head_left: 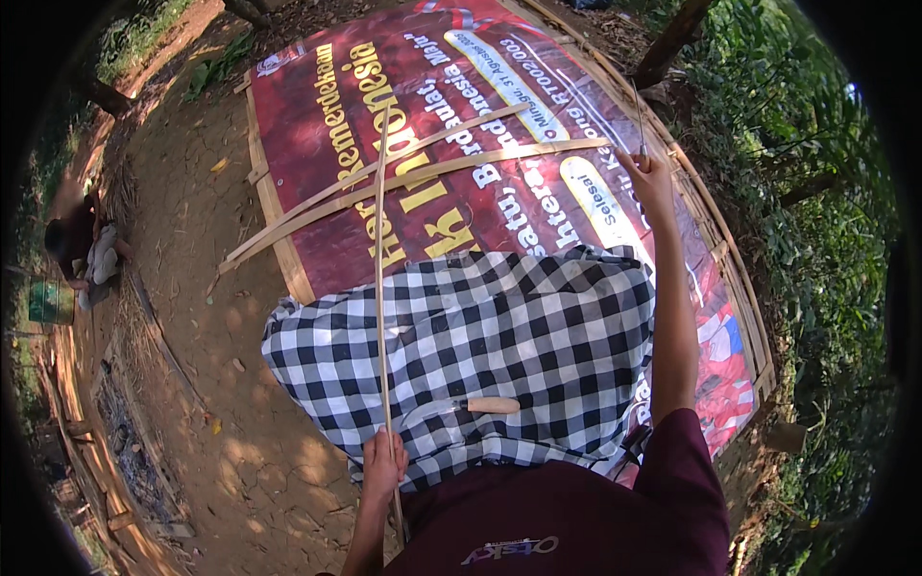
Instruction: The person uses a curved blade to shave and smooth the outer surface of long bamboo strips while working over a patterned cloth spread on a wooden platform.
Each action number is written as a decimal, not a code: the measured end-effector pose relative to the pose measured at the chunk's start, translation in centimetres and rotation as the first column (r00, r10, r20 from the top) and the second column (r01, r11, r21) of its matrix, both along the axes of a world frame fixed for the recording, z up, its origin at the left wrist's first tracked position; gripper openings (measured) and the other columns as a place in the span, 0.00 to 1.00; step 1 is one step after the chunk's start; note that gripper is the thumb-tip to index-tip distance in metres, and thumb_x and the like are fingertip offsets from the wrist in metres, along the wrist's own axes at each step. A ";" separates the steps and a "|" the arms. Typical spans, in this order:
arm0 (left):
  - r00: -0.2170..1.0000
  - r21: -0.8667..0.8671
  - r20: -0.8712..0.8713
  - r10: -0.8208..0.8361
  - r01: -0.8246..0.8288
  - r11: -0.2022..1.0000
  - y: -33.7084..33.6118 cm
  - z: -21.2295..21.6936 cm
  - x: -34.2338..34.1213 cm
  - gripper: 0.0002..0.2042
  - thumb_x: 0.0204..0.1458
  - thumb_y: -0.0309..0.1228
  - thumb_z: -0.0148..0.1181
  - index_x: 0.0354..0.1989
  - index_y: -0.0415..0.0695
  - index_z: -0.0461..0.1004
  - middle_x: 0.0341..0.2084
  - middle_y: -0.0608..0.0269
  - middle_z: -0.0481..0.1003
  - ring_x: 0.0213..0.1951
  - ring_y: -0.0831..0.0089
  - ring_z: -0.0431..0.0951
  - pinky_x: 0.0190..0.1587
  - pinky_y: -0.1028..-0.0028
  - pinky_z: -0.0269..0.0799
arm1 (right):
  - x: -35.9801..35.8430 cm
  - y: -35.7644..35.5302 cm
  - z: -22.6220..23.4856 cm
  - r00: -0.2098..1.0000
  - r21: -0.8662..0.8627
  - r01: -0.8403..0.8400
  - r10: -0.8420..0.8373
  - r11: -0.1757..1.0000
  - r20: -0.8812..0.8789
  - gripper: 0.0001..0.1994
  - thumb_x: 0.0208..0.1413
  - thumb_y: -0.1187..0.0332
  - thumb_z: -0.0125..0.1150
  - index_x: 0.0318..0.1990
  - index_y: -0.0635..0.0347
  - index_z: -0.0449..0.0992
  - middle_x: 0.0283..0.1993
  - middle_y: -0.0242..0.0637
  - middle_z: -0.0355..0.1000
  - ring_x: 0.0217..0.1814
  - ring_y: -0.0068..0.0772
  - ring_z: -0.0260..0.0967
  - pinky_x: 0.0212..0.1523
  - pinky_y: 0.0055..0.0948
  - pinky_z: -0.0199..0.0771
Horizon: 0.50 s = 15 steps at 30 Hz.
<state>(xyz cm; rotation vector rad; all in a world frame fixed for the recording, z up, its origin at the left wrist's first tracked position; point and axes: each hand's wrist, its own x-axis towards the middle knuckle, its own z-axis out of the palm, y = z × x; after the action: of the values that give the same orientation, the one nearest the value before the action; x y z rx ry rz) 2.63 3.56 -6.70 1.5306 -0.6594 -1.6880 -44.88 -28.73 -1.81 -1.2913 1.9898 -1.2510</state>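
With 12 o'clock pointing straight away from me, my left hand [382, 463] sits at 7, fingers closed round the lower part of a long strip [381, 317] of pale wood or bamboo. Its butt pokes out below my fist and its tip reaches 11 o'clock; gripping it this low probably leaves most of its length free. My right hand [650, 178] is out at 2 o'clock, arm stretched, fingers curled together and pinching a slender upright thing [641, 120], too fine for me to tell whether it's a blade or a sliver. Why I hold it so far out I can't say; perhaps to keep it away from the strip.

Beyond my knees, a pair of bowed strips [449, 169] runs from 9 o'clock to between 1 and 2, the long one crossing above them in view. They rest across a maroon printed banner [312, 106], which seems to serve as a ground cover, with pale slats along its edges.

A checkered cloth [538, 326] covers my lap, likely to shield my legs and clothes. On it, just short of 6 o'clock, lies a wooden-handled knife [494, 405], handle toward 5, presumably put there for easy reach. Over at 9, another person [82, 240] crouches near a green container [50, 301].
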 end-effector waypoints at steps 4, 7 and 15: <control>0.990 -0.119 0.065 0.123 -0.114 0.986 -2.5 0.9 0.3 0.23 0.67 0.46 0.32 0.23 0.45 0.61 0.08 0.72 0.54 0.09 0.83 0.52 0.10 0.81 0.47 | 8.3 3.6 -2.6 0.939 0.084 -0.243 0.256 0.966 -0.229 0.20 0.47 0.57 0.71 0.26 0.69 0.74 0.14 0.28 0.56 0.17 0.17 0.51 0.20 0.27 0.55; 0.981 -0.201 0.065 0.181 -0.165 0.966 -3.3 1.8 0.6 0.22 0.66 0.46 0.34 0.23 0.45 0.61 0.09 0.72 0.54 0.08 0.83 0.52 0.10 0.81 0.47 | 14.2 9.0 -3.7 0.812 0.120 -0.572 0.581 0.811 -0.055 0.12 0.47 0.65 0.69 0.27 0.66 0.76 0.13 0.27 0.55 0.16 0.18 0.51 0.18 0.27 0.53; 0.968 -0.092 0.126 0.217 -0.206 0.974 -3.9 1.9 0.4 0.22 0.66 0.45 0.34 0.23 0.45 0.60 0.10 0.71 0.55 0.08 0.83 0.53 0.09 0.81 0.47 | 21.9 22.2 -6.0 0.361 0.616 -0.712 0.928 0.336 -0.088 0.17 0.39 0.57 0.73 0.31 0.56 0.76 0.35 0.39 0.76 0.34 0.43 0.76 0.36 0.41 0.77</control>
<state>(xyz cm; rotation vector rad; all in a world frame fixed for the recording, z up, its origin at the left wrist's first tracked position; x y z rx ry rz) 3.05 -0.36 -4.85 1.6088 -0.6006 -1.3936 -22.97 -6.57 -7.78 -2.0209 1.2462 0.1070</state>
